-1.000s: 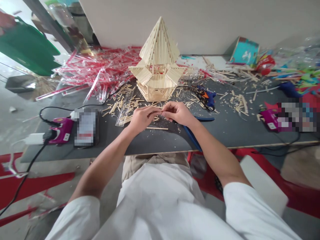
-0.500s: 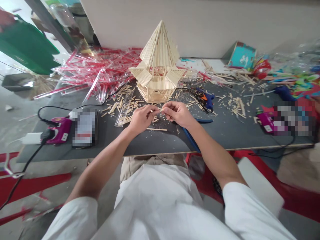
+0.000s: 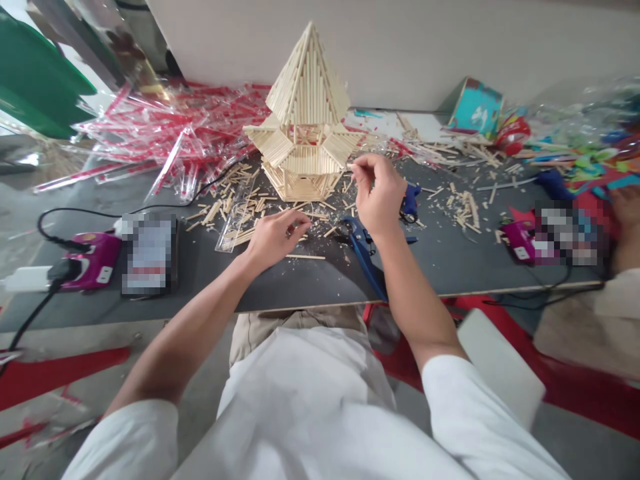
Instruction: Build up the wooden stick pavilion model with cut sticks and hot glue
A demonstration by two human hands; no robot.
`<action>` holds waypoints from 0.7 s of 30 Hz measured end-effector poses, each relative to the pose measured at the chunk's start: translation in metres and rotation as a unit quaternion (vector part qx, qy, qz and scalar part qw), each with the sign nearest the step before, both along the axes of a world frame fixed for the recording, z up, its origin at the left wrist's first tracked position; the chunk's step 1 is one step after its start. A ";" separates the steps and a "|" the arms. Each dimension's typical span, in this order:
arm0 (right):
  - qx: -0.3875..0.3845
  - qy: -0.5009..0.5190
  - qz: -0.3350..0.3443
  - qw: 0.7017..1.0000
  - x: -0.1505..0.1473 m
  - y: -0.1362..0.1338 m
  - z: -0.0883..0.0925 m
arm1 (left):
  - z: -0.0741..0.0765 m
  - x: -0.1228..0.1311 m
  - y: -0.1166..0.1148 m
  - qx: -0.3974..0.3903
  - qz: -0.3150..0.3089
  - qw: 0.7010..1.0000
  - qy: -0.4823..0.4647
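Observation:
A model building of thin wooden sticks [image 3: 309,87] with a pointed roof stands on the dark table. My right hand [image 3: 379,193] is raised just right of its lower tier, thumb and forefinger pinched on a small pale piece, perhaps a bit of stick. In front of the model, my left hand [image 3: 278,235] hovers low over the table, its thumb and fingers curled close together; whether anything is between them is too small to tell. Below the right hand lies a blue-handled cutter [image 3: 364,257]. A single stick [image 3: 306,257] rests beside the left hand.
Red-edged clear wrappers [image 3: 165,143] pile up at the back left. A phone [image 3: 150,257] and a purple power socket [image 3: 95,260] with cables lie on the left. Wood scraps [image 3: 467,210] and a blue glue gun [image 3: 411,202] are right. Another person's hand [image 3: 626,207] shows far right.
My right hand has moved away from my left hand, up and to the right, beside the model. The left hand stays low in front. The view has shifted slightly.

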State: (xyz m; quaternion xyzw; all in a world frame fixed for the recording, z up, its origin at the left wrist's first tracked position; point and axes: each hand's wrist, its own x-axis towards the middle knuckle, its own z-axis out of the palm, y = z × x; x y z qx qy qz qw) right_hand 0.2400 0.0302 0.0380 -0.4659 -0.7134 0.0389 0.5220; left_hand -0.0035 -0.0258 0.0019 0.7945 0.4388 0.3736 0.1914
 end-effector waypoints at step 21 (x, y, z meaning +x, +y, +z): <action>0.051 -0.046 0.052 0.996 0.005 0.021 -0.020 | 0.005 0.001 0.000 -0.004 -0.003 0.998 0.067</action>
